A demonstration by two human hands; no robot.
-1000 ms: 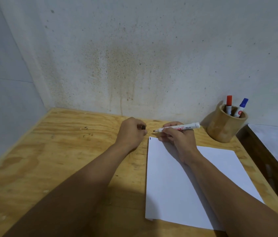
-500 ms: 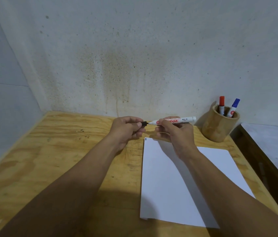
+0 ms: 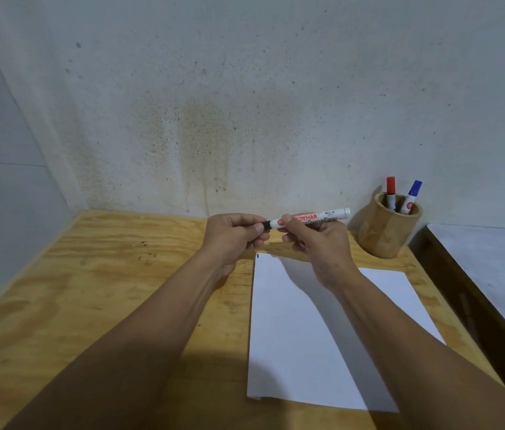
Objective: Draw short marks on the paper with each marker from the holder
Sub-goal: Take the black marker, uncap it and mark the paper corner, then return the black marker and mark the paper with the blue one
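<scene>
Right now, from the head camera, both hands are raised just above the far end of the paper (image 3: 322, 330), which lies flat on the wooden worktop (image 3: 89, 290). The right hand (image 3: 316, 243) is closed around the barrel of a white marker (image 3: 310, 218), held roughly level with its tip end pointing left. The left hand (image 3: 235, 237) is curled shut, thumb and fingers pinched on what looks like the marker's black cap (image 3: 266, 225), which meets the tip end; I judge the cap is being pressed back on, though how far it is seated cannot be told. Holding the marker sideways between both hands suits that step, since each hand can push toward the other.

One short black mark (image 3: 257, 256) sits at the paper's far left corner, so this marker's turn looks done. The wooden holder (image 3: 384, 234) stands on the worktop just beyond the paper's far right corner, with a red-capped marker (image 3: 390, 189) and a blue-capped marker (image 3: 412, 195) upright inside, both probably yet to be used.
</scene>
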